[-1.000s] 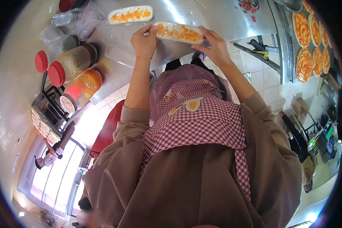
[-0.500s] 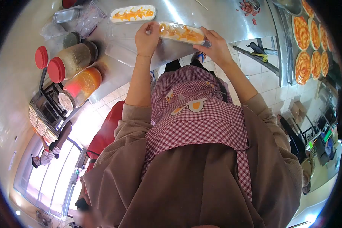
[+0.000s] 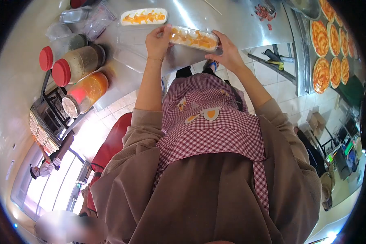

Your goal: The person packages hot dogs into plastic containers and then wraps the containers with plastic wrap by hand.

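Between my two hands is a clear plastic dessert container (image 3: 194, 39), long and narrow, with a white filling and orange topping. My left hand (image 3: 157, 42) grips its left end, fingers closed on the rim. At the opposite end, my right hand (image 3: 228, 53) has its fingers on the far corner and its thumb at the near edge. A matching dessert container (image 3: 144, 17) rests on the steel table just beyond my left hand. Clear plastic pieces (image 3: 128, 59), perhaps lids, lie beside my left wrist.
Large red-lidded jars (image 3: 78, 65) stand on the left of the steel table (image 3: 232, 24). Chopped reddish bits (image 3: 265, 13) lie at the far right. Sauced dough rounds (image 3: 321, 75) fill a tray on the right. A red chair (image 3: 112, 138) and another person (image 3: 44, 167) are at left.
The held container has shifted slightly toward me and left. My right hand has come down a little, its thumb now at the container's near edge.
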Demonstrator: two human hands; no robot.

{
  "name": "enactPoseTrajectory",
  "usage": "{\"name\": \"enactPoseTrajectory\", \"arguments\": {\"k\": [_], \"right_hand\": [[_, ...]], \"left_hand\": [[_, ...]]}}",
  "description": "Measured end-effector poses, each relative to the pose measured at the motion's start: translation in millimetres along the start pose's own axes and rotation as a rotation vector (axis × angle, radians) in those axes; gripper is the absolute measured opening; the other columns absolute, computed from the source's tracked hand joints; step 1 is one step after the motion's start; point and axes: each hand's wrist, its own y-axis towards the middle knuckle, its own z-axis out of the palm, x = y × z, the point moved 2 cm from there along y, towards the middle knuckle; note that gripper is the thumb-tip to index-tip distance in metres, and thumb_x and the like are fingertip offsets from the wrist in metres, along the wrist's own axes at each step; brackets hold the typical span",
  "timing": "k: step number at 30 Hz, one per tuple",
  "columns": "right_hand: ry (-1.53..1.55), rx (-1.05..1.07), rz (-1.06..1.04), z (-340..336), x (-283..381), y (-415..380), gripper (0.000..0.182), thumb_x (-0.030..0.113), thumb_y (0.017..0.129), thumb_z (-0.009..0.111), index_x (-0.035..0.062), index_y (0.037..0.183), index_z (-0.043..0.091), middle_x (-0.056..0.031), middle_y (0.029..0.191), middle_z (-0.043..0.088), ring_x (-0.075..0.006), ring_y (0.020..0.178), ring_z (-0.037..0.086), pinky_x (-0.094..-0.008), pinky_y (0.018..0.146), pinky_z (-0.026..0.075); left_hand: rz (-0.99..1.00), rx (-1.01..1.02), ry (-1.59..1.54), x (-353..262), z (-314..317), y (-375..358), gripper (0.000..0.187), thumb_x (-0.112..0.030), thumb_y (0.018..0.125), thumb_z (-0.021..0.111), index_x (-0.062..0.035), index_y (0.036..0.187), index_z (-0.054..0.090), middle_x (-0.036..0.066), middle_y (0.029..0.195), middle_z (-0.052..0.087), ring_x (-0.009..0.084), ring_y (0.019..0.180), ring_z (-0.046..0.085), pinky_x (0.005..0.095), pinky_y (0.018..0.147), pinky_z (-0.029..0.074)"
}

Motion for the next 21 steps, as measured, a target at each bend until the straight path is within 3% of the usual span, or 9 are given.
{"name": "enactPoseTrajectory", "arguments": {"k": [2, 4, 7, 15, 17, 21], "right_hand": [[-0.074, 0.01, 0.006, 4, -3, 2, 0.077, 0.021, 0.068, 0.083, 0.0053, 0.134, 0.045, -0.0174, 0.125, 0.054, -0.032, 0.109, 0.057, -0.0356, 0.093, 0.048], [-0.054, 0.007, -0.024, 5, -1, 7, 0.075, 0.019, 0.068, 0.082, 0.0059, 0.133, 0.046, -0.0172, 0.126, 0.054, -0.0331, 0.111, 0.055, -0.0365, 0.095, 0.046], [-0.05, 0.023, -0.078, 8, -8, 13, 0.073, 0.016, 0.069, 0.081, 0.0067, 0.132, 0.047, -0.0172, 0.127, 0.054, -0.0344, 0.115, 0.054, -0.0374, 0.098, 0.045], [-0.046, 0.052, -0.126, 5, -9, 12, 0.07, 0.012, 0.068, 0.079, 0.0043, 0.129, 0.046, -0.0179, 0.122, 0.054, -0.0357, 0.113, 0.054, -0.0388, 0.097, 0.044], [-0.057, 0.078, -0.173, 7, -15, 14, 0.076, 0.019, 0.068, 0.082, 0.0042, 0.133, 0.044, -0.0174, 0.127, 0.05, -0.0359, 0.114, 0.053, -0.0389, 0.098, 0.043], [-0.088, 0.001, -0.215, -3, 0, 9, 0.08, 0.023, 0.071, 0.081, 0.0041, 0.138, 0.04, -0.0168, 0.127, 0.048, -0.0334, 0.11, 0.055, -0.0371, 0.094, 0.046]], "left_hand": [[-0.017, 0.007, 0.022, 6, -3, 0, 0.039, -0.031, 0.087, 0.067, 0.0058, 0.101, 0.067, 0.009, 0.09, 0.064, 0.0133, 0.07, 0.064, 0.0262, 0.052, 0.058], [-0.101, 0.073, -0.111, 11, -6, -1, 0.04, -0.03, 0.092, 0.062, 0.0069, 0.107, 0.064, 0.012, 0.099, 0.065, 0.0142, 0.075, 0.064, 0.0255, 0.063, 0.057], [-0.034, 0.1, -0.054, 13, -6, -6, 0.039, -0.027, 0.093, 0.06, 0.0078, 0.111, 0.062, 0.012, 0.1, 0.065, 0.0139, 0.08, 0.064, 0.0252, 0.067, 0.057], [0.024, 0.026, -0.16, 25, 0, -10, 0.037, -0.021, 0.091, 0.062, 0.0093, 0.112, 0.061, 0.014, 0.096, 0.065, 0.0151, 0.074, 0.065, 0.0259, 0.06, 0.059], [0.002, 0.007, -0.197, 26, 3, -13, 0.037, -0.021, 0.091, 0.062, 0.0096, 0.112, 0.06, 0.014, 0.096, 0.065, 0.0154, 0.074, 0.065, 0.026, 0.059, 0.059], [0.066, -0.081, -0.154, 24, 9, -16, 0.032, -0.02, 0.092, 0.061, 0.0025, 0.115, 0.063, 0.015, 0.096, 0.065, 0.0156, 0.07, 0.065, 0.0262, 0.056, 0.058]]}}
